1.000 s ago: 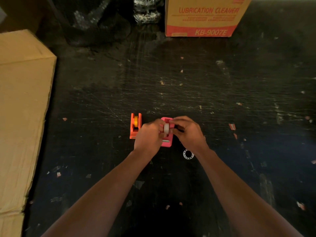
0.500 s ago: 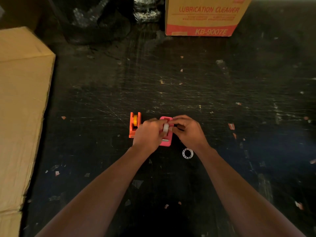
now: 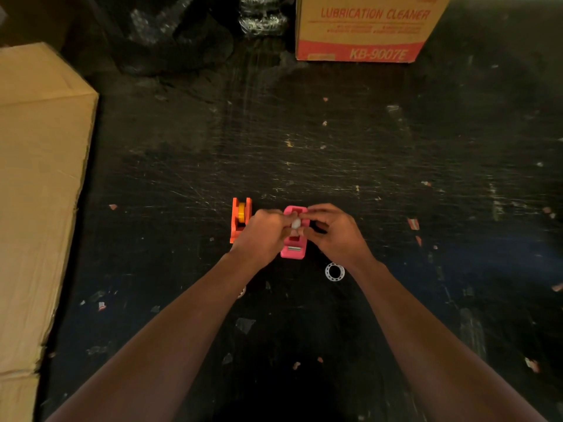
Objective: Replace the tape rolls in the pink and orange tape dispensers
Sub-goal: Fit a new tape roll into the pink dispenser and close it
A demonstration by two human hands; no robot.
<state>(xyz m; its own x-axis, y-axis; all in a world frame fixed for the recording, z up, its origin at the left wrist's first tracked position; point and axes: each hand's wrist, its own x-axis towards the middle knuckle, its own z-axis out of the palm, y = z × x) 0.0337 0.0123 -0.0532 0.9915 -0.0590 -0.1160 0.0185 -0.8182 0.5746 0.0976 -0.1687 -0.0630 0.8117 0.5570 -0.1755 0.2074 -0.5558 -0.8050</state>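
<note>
Pink tape dispenser point(image 3: 293, 251): lying on the dark scratched surface point(image 3: 304, 153), between both hands.
White tape roll point(image 3: 295, 223): standing upright at its cradle.
Left hand point(image 3: 262, 234): reaching in from its left, curled fingers pinching the roll.
Right hand point(image 3: 335, 236): arching over its right side, fingertips pinching the roll.
Orange tape dispenser point(image 3: 236, 229): standing just left, carrying a yellow roll point(image 3: 242, 211).
White ring point(image 3: 334, 272): lying near its right.

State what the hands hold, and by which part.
A white roll, just above the pink dispenser. The left hand and right hand pinch it between them, one on each side.
</note>
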